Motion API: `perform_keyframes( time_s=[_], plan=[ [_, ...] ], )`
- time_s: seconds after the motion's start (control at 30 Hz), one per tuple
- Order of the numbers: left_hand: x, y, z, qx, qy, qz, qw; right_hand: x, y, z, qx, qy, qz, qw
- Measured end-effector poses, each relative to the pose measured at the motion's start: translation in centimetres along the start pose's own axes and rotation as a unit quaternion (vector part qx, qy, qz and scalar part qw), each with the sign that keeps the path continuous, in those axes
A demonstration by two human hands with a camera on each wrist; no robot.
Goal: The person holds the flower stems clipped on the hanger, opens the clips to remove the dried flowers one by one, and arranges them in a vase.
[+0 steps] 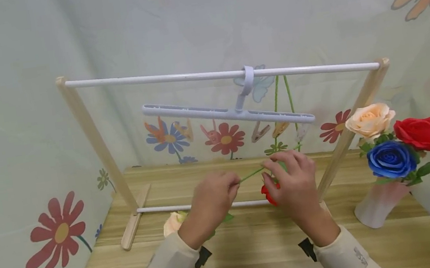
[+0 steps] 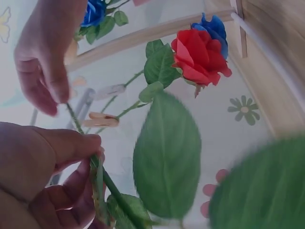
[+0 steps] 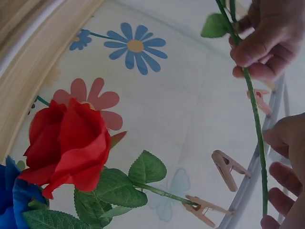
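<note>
My left hand (image 1: 212, 193) pinches the green stem (image 1: 252, 174) of a peach rose (image 1: 173, 223), whose bloom shows beyond the left wrist. Near the stem's free end, the fingertips of my right hand (image 1: 296, 182) hold it, as the left wrist view also shows. Leaves of this rose fill the foreground there. A red rose (image 2: 198, 57) and a blue rose (image 2: 212, 33) hang bloom down from clothespins (image 3: 202, 210) on a pale lilac hanger (image 1: 195, 111). In the head view my right hand partly covers the red bloom and hides the blue one.
The hanger hooks over the white top bar (image 1: 130, 80) of a wooden rack (image 1: 96, 145) on the wood-grain table (image 1: 255, 255). Several clothespins dangle along the hanger. To the right stands a pink-white vase (image 1: 381, 205) with peach, red and blue roses. Flower-printed curtain (image 1: 168, 27) surrounds the table.
</note>
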State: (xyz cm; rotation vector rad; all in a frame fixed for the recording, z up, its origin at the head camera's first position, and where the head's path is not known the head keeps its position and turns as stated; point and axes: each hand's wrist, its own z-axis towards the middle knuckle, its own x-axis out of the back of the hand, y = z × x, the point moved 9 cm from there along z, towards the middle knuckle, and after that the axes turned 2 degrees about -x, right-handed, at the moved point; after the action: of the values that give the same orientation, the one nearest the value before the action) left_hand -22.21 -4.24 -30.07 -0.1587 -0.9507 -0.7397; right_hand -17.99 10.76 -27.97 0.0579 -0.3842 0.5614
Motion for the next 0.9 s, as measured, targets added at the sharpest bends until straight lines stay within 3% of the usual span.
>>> perform_keyframes(
  time_s=[0.13, 0.27, 0.43, 0.6, 0.7, 0.8, 0.9],
  plan=[
    [0.6, 0.9, 0.1, -0.032, 0.026, 0.057, 0.9975, -1.1, -0.9, -0.7, 0.024, -0.062, -0.030, 0.9974],
    [0.7, 2.2, 0.2, -0.065, 0.043, 0.097, 0.9923, -1.9, -1.2, -1.2, 0.022, -0.103, -0.022, 0.9942],
    [0.2, 3.2, 0.4, -0.074, 0.029, 0.121, 0.9896, -2.1, -1.6, -1.4, 0.031, -0.111, -0.003, 0.9934],
    [-0.5, 3.7, 0.4, -0.064, -0.003, 0.136, 0.9887, -1.9, -2.0, -1.8, 0.028, -0.118, -0.019, 0.9924],
    [-0.8, 4.1, 0.4, -0.068, -0.007, 0.145, 0.9871, -1.7, -2.1, -2.1, 0.019, -0.114, -0.024, 0.9930],
    [-0.5, 4.6, 0.3, -0.077, 0.025, 0.128, 0.9884, -1.3, -1.8, -2.3, 0.009, -0.100, -0.026, 0.9947],
    [0.3, 5.5, 0.0, -0.100, 0.083, 0.081, 0.9883, -0.5, -1.0, -2.4, -0.011, -0.087, -0.024, 0.9959]
  ],
)
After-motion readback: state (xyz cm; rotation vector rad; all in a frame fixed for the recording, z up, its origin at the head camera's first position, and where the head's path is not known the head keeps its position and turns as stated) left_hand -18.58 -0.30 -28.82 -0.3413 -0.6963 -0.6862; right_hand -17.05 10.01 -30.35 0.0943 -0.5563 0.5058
